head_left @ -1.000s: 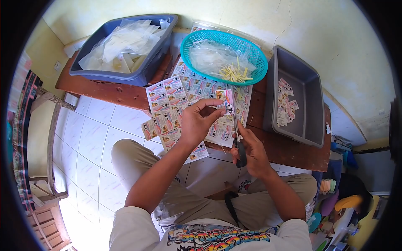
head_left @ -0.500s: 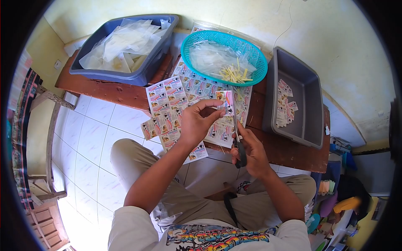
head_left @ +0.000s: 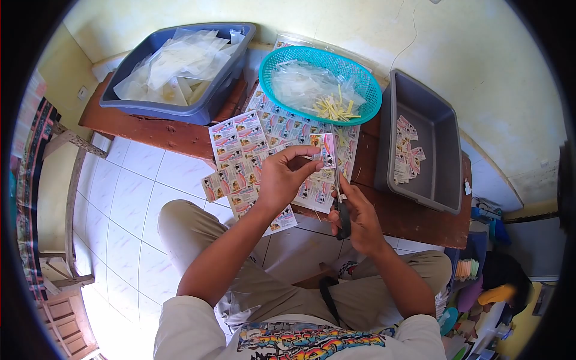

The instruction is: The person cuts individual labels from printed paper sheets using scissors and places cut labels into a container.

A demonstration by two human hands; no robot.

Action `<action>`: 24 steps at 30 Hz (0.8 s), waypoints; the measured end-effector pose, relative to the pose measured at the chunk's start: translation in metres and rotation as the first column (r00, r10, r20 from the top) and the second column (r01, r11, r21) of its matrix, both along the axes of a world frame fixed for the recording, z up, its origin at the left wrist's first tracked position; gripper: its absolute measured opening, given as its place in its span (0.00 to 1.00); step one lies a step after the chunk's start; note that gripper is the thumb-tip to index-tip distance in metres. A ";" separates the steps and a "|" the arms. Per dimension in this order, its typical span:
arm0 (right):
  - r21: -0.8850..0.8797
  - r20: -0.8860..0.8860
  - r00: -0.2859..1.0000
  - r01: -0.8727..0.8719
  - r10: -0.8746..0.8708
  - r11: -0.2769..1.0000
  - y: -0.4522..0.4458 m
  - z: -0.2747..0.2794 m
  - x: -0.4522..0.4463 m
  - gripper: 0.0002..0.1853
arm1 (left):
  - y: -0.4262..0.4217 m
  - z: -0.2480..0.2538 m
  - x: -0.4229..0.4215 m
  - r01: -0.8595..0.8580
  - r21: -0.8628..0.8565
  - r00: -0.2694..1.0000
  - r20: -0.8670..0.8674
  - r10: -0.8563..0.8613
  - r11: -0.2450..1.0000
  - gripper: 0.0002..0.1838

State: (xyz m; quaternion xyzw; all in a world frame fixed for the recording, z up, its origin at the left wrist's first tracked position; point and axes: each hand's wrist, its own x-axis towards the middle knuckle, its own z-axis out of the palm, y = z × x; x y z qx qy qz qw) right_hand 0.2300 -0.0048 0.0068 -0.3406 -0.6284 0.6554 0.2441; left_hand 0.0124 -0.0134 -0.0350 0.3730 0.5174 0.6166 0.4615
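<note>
Between the thumb and fingers of my left hand point(head_left: 287, 174) is a small printed label point(head_left: 324, 147), held upright over the bench. My right hand point(head_left: 359, 219) grips black-handled scissors point(head_left: 342, 217), their blades pointing away from me along the label's right edge. Whether the blades are parted is hard to see. Under and beside my hands lie printed label sheets point(head_left: 239, 133), some overlapping and one hanging over the bench's front edge. Inside the grey tub point(head_left: 444, 201) on the right, several cut labels point(head_left: 408, 153) lie in a loose pile.
A turquoise basket point(head_left: 375, 99) behind my hands holds clear plastic bags and yellow paper strips point(head_left: 336, 109). On the left, a blue-grey tub point(head_left: 198, 111) is heaped with translucent bags point(head_left: 180, 63). All stand on a reddish-brown wooden bench point(head_left: 420, 225) against the wall. My knees are below its front edge.
Both hands stay almost in place, with the label and scissors still held. The label sits very slightly lower in view; the whole scene has shifted a little.
</note>
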 end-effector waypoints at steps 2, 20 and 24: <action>0.002 0.001 1.000 -0.003 0.003 1.000 0.000 -0.001 0.001 0.45 | 0.000 0.000 -0.001 0.002 -0.009 1.000 -0.001 -0.002 1.000 0.15; -0.045 -0.055 0.997 0.044 -0.047 0.998 0.002 -0.008 0.002 0.44 | -0.003 0.006 0.004 0.022 -0.023 0.997 -0.073 -0.024 0.999 0.15; -0.053 -0.062 0.997 0.042 -0.046 0.998 0.000 -0.008 0.002 0.44 | -0.003 0.004 0.004 0.015 -0.042 0.996 -0.083 -0.019 0.999 0.15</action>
